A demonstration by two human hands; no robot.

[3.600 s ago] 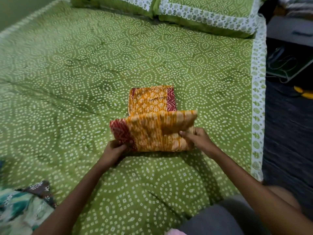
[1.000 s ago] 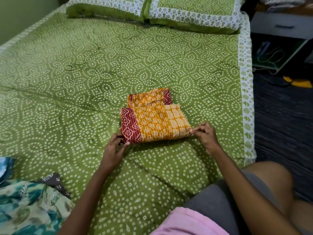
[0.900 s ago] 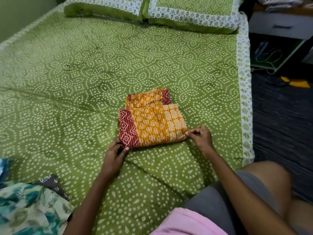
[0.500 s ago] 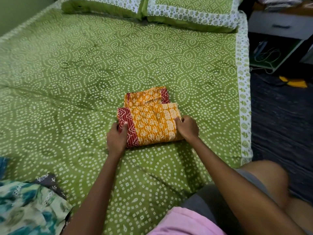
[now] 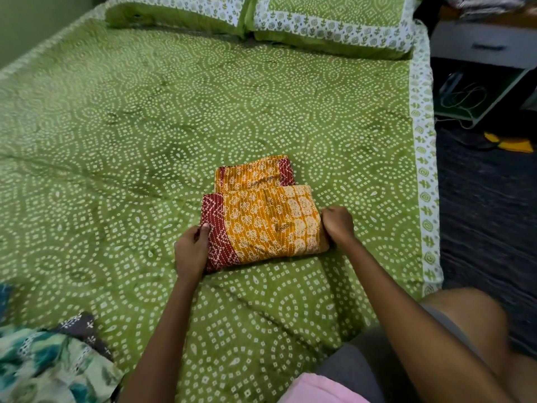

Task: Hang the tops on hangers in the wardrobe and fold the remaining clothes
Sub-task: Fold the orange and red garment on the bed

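I'm looking down on the green dotted bedspread [image 5: 145,126], two matching pillows [image 5: 261,18] at its head, dark floor off the right edge. In the near-left corner a heap of teal-and-white printed clothes [image 5: 43,362] waits, with a dark printed piece tucked against it, well apart from the action.

Centre stage: the orange block-printed garment with maroon borders [image 5: 267,222], now a compact rectangle lying flat on the spread. Seconds ago its near half was lifted off the bed in mid-fold; now that flap is down, covering all but a narrow strip of the layer beneath, which peeks out along the far edge.

And the hands have moved in. A second back they pinched only at the near corners; now they bracket the bundle. The left hand [image 5: 191,251] is at the maroon end, fingers curled over that edge and gripping it. The right hand [image 5: 338,225] is bunched at the pale end, knuckles up, fingers folded in against the cloth (pinching or just pressing, I can't tell).

My read: this fold is finished or nearly so, and the two-sided hold looks like squaring up or readying to lift it aside. The heap at left says plenty of folding and hanging remains.
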